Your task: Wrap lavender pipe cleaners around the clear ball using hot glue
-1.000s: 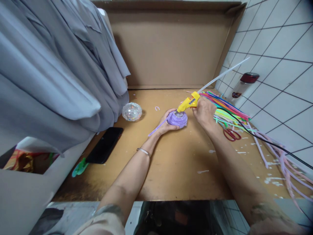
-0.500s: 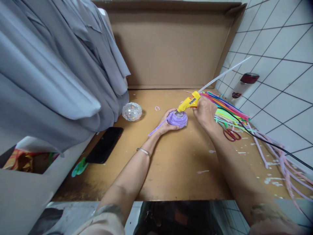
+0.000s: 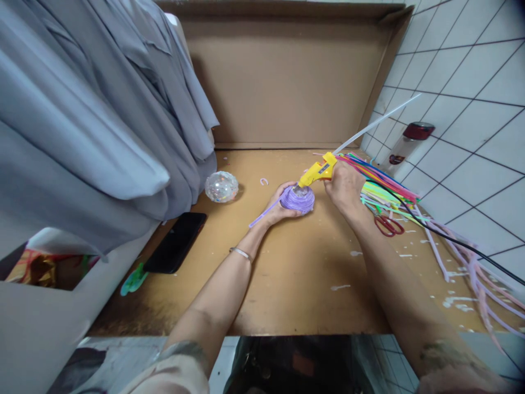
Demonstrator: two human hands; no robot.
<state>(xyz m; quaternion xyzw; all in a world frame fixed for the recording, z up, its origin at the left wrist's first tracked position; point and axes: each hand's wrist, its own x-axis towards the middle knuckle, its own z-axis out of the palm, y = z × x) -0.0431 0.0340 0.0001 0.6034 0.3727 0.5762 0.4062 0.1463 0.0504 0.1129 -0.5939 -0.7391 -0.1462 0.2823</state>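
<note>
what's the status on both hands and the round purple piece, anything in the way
Left hand cupping round purple piece, loose strip near wrist. Right hand gripping yellow glue gun, nozzle at piece's top. Black cord running right; no obstruction seen.

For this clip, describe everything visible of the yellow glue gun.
The glue gun has a bright yellow, plastic-looking body with a dark marking on its side. The right hand grips it, hiding most of its handle. It slants nose-down to the left, its tip at the greyish top of the purple coiled piece; whether they touch is unclear. A long translucent stick rises from its rear toward the upper right.
</note>
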